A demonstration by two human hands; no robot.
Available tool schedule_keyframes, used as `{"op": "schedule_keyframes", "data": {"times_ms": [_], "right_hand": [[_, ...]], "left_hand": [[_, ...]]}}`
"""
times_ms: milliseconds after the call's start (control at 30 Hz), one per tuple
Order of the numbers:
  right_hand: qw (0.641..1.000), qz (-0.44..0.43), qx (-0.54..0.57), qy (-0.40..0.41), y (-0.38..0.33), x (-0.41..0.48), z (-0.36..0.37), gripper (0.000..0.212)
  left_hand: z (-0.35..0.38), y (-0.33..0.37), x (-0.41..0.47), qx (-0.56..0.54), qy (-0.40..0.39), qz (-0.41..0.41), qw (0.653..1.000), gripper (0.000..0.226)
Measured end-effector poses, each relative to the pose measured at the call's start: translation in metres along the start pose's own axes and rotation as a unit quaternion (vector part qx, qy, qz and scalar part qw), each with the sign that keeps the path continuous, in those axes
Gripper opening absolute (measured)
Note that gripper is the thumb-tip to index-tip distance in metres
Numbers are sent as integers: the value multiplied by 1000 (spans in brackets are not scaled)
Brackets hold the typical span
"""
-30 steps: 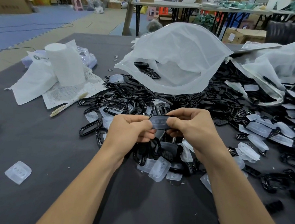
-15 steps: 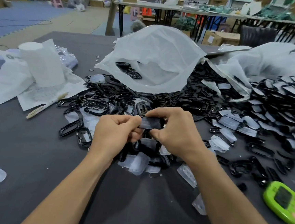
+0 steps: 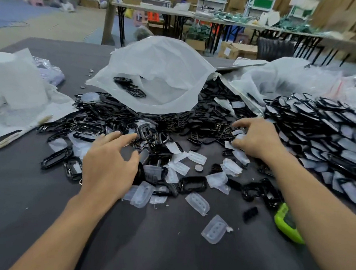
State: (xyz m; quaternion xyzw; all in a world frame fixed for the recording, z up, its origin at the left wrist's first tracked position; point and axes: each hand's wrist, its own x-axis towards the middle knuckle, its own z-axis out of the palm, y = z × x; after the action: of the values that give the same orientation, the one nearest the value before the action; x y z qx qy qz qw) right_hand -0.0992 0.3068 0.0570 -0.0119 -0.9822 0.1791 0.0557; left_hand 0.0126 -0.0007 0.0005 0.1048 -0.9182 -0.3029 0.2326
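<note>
Black plastic ring-shaped frames (image 3: 110,116) lie heaped across the middle of the frame on the dark grey table (image 3: 162,252), mixed with translucent soft plastic button pads (image 3: 197,203), so both kinds sit within easy reach. We see the left hand (image 3: 109,167) hover at centre left, fingers spread and empty, aimed at the frames. The right hand (image 3: 256,139), at centre right, curls over a translucent pad; we cannot tell whether it has pinched it. Assembled pieces (image 3: 334,137) pile at right, we judge to keep them apart from loose parts; the white plastic bag (image 3: 157,68) gapes at upper centre.
</note>
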Motion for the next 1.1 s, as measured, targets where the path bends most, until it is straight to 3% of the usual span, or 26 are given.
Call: {"op": "schedule_keyframes", "data": {"times_ms": [167,333,633,733,833,933,1100], "right_hand": [[994,-41,99,-36,-50,-3,41,30],[993,-73,51,-82,-82,7,66,29],[996,-17,78,35,-97,-4,71,36],[968,-38,243,44,-110,-23,76,24],[919,-16,393,-9,-130,-43,91,18],[896,-3,445,-11,-140,-53,106,16],[864,-3,502,-43,-139,-59,109,15]], "left_hand": [[2,-7,2,68,-53,26,996,49],[3,-12,2,78,-97,54,991,32],[3,-19,9,34,-85,-19,996,18],[0,-19,12,5,-56,-43,997,16],[1,-14,9,9,-33,-7,999,16],[5,-7,2,67,-57,64,994,20],[5,-17,9,10,-93,-9,996,19]]}}
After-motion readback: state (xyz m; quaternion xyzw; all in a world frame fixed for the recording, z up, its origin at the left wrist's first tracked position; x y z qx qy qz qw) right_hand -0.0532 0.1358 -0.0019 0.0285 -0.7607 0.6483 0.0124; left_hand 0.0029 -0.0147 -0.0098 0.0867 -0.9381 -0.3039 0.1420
